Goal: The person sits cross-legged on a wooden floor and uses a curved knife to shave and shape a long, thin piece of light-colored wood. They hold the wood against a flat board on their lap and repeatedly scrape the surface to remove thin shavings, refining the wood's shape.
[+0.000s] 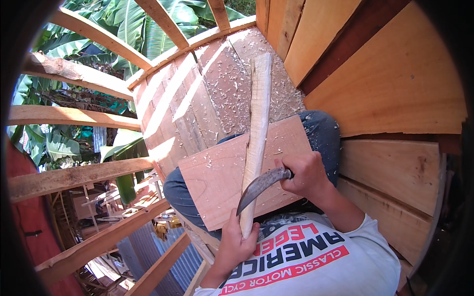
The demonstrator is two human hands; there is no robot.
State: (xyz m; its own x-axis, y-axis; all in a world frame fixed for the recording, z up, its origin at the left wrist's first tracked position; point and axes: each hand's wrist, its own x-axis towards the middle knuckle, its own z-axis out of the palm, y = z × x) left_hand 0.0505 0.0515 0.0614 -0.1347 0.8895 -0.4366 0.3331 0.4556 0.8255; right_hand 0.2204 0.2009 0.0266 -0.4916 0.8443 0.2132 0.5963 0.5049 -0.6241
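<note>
My left hand (237, 241) grips the near end of a long pale wooden stick (259, 113) that points away from me over my lap. In my right hand (306, 173) is the handle of a curved dark metal knife (259, 186), its blade lying across the stick just above my left hand. The stick rests on a flat reddish board (217, 182) laid across my knees, which are in blue jeans (323, 130).
Wood shavings (232, 89) litter the plank floor ahead. Plank walls (395, 89) rise on the right. An open frame of wooden rails (74, 175) runs along the left, with banana leaves and lower roofs beyond it.
</note>
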